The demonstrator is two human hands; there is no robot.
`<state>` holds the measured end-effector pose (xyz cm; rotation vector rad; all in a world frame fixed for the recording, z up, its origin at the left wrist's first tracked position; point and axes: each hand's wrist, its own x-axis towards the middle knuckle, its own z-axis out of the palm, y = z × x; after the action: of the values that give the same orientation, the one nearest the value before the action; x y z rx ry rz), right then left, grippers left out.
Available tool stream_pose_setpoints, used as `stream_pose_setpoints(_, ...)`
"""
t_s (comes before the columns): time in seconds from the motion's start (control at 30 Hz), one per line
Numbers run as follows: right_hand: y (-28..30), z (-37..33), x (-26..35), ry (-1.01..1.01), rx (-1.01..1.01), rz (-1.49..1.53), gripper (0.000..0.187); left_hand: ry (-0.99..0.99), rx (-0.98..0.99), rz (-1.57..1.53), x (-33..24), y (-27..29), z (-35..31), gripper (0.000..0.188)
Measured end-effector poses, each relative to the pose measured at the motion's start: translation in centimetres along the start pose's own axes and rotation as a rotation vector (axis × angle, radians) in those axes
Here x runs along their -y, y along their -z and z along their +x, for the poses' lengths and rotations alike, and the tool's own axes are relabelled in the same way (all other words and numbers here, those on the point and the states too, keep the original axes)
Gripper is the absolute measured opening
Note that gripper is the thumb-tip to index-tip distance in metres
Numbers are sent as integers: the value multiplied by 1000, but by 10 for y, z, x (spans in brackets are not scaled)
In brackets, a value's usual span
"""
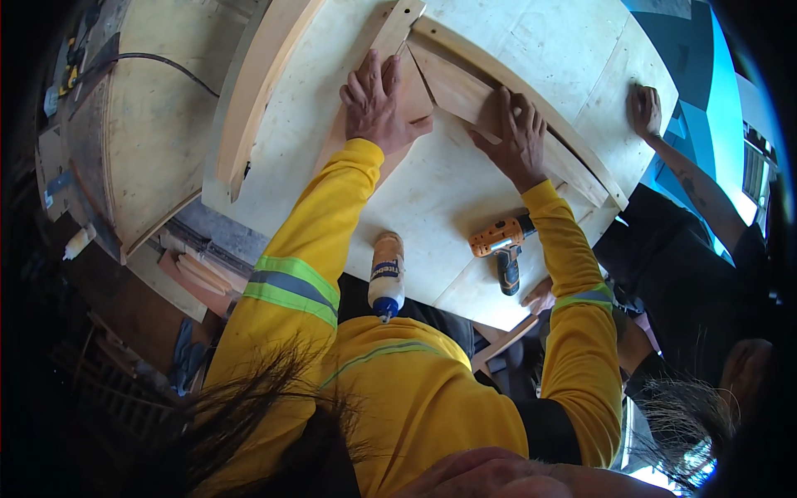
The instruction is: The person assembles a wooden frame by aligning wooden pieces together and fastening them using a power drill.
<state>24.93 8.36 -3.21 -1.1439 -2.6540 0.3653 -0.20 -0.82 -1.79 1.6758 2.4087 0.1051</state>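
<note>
Left hand (378,104), right hand (516,143) on 2 angled wooden boards (457,88).

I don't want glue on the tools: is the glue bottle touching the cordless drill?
Apart. The head view shows a wide strip of pale tabletop between the glue bottle and the cordless drill.
</note>
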Motion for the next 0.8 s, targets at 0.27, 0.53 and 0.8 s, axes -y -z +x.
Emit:
stream_pose_setpoints(0.27,-5,12,-11,52,15,148,84,-18,17,-53,2,4,-1,113)
stream_pose_setpoints(0.53,-8,9,-6,54,-3,200,82,-185,-34,-9,9,-8,5,97)
stream_pose_setpoints(0.8,-1,8,-15,69,0,213,82,-361,-24,36,4,-14,6,85)
